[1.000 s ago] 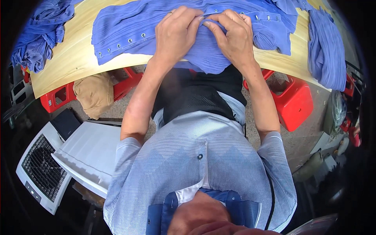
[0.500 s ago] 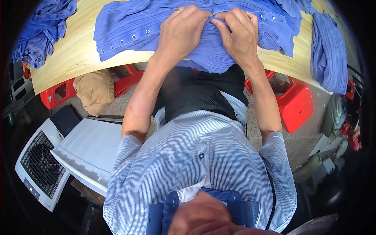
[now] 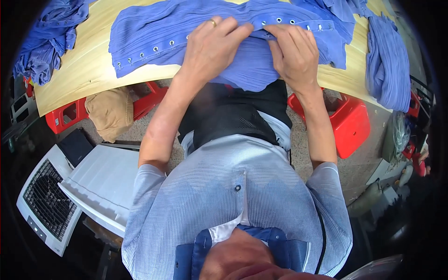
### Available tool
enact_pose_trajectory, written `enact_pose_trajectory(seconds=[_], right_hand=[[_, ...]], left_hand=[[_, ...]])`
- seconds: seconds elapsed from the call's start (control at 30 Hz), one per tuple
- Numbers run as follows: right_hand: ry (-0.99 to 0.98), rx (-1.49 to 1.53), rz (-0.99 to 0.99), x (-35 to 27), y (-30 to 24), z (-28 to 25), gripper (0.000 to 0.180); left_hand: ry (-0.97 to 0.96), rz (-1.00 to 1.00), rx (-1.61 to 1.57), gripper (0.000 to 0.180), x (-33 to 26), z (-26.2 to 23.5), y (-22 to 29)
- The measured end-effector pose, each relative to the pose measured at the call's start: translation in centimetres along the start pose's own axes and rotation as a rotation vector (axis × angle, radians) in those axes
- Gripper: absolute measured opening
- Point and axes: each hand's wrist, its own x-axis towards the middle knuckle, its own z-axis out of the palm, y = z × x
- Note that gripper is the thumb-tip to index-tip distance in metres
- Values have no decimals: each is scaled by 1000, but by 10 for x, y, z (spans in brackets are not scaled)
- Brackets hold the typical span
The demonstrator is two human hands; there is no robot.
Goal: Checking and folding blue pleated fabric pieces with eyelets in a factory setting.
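- Our right hand [image 3: 297,56] has shifted rightward along the cloth since the earlier frame, uncovering more metal eyelets [image 3: 279,20], while our left hand [image 3: 212,49] has stayed nearly put.
- We have the blue garment [image 3: 252,65] spread on the desk [image 3: 93,70], part of it drooping over the near edge, probably so its eyelet strip lies within easy reach.
- Left fingers look pinched on the cloth at the strip, perhaps to steady it; our right fingers touch it just beside, but we cannot tell whether they grasp.
- Its long axis runs left to right across us, ribs mostly following; the strip climbs from the lower left corner, then levels out toward the right. Which end is the top, we cannot tell.
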Motion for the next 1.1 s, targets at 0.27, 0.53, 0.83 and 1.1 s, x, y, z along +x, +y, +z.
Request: enact_pose_trajectory(seconds=[0.27, 0.53, 0.83, 1.1], right_hand=[[-11, 25, 80, -21, -4, -6, 22], [-11, 92, 86, -27, -5, -12, 25], [-89, 148, 182, -26, 3, -15, 23], [-122, 193, 252, -18, 10, -6, 14]], left_hand=[[-38, 123, 80, 19, 7, -23, 22], [-70, 15, -77, 17, 21, -18, 33], [-154, -90, 26, 22, 38, -4, 46], [148, -92, -156, 13, 21, 25, 28]])
